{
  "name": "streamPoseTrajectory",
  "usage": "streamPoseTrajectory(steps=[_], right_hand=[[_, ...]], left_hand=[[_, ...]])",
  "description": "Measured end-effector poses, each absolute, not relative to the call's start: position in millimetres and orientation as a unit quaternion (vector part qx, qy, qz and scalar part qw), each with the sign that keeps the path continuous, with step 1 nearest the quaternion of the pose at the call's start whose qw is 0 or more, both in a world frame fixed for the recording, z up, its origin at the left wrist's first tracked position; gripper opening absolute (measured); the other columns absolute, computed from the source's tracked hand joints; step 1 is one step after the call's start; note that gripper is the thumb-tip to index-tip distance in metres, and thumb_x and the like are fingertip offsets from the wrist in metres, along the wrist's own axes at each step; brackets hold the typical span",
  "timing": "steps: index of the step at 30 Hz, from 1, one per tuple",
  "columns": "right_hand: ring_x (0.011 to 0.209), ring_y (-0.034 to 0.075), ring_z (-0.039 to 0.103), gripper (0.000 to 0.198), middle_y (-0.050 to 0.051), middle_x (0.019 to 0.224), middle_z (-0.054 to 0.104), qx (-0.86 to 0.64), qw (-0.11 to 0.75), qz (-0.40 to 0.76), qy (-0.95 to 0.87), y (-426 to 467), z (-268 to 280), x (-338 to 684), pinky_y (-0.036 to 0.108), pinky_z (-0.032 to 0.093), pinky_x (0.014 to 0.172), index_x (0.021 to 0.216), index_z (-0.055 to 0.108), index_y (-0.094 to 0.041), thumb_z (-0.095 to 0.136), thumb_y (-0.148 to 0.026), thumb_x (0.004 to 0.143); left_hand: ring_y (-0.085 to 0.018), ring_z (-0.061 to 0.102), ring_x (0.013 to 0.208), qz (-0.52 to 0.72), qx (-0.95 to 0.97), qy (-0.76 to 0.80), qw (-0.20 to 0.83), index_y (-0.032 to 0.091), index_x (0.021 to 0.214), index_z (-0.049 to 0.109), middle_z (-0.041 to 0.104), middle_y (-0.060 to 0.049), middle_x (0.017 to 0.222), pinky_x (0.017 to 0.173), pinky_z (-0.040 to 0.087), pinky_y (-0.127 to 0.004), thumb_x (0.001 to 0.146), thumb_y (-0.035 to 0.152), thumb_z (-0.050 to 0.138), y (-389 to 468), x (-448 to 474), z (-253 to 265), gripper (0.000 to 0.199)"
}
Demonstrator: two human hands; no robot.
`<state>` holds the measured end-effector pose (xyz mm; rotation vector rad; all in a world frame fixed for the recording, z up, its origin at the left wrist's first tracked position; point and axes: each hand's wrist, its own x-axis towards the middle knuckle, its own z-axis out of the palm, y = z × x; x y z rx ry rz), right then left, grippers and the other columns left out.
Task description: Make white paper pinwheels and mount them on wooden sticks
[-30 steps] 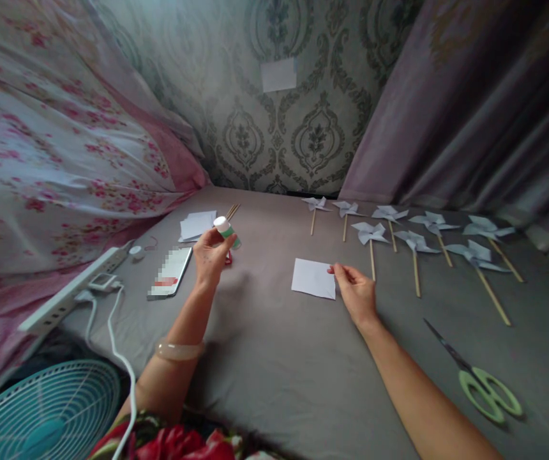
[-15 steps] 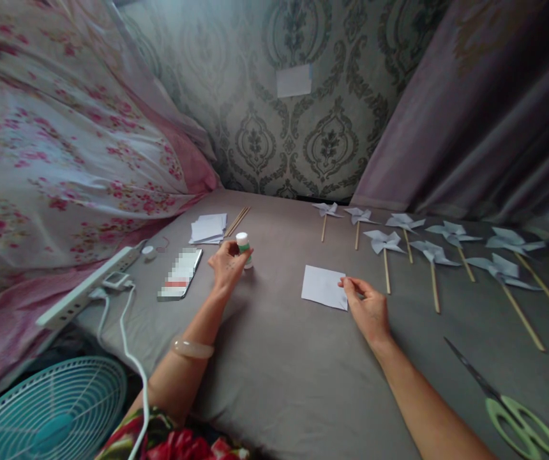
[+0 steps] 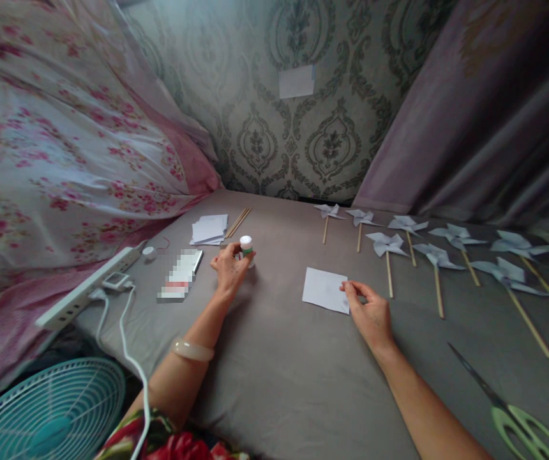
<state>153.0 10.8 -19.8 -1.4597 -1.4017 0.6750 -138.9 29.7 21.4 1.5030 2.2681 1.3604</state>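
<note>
On the grey sheet (image 3: 284, 364), the right hand (image 3: 370, 314) is pinching a paper square (image 3: 323, 291) by its edge between thumb and finger. Left of it, the left hand (image 3: 231, 269) is gripping a bottle (image 3: 246, 243) with curled fingers, seemingly setting it down; the next move is probably calling for loosening them without tipping it.
</note>
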Motion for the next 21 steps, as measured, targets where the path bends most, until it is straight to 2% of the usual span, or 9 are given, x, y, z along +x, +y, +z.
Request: streamPoseTrajectory(steps=[8,21], right_hand=[[0.089,0.026,0.067,0.043,0.011,0.089,0.075,-0.601,0.479,0.278,-0.576,10.8,-19.7,153.7,0.038,0.048,0.083,0.088,0.070,-0.017,0.052,-0.056,0.080],[0.083,0.025,0.068,0.042,0.010,0.088,0.075,-0.613,0.460,0.254,-0.590,11.9,-24.4,155.5,0.038,0.049,0.080,0.087,0.071,-0.019,0.050,-0.055,0.082]], left_hand=[[-0.025,0.061,0.095,0.440,0.493,0.749,0.051,0.022,0.095,0.067,0.073,-0.006,0.095,0.092,0.032,-0.042,0.072,0.033,0.066,28.7,-138.6,20.3,0.025],[-0.027,0.059,0.096,0.434,0.499,0.748,0.048,0.024,0.097,0.067,0.072,-0.006,0.096,0.089,0.031,-0.042,0.071,0.030,0.067,28.4,-138.5,19.0,0.027]])
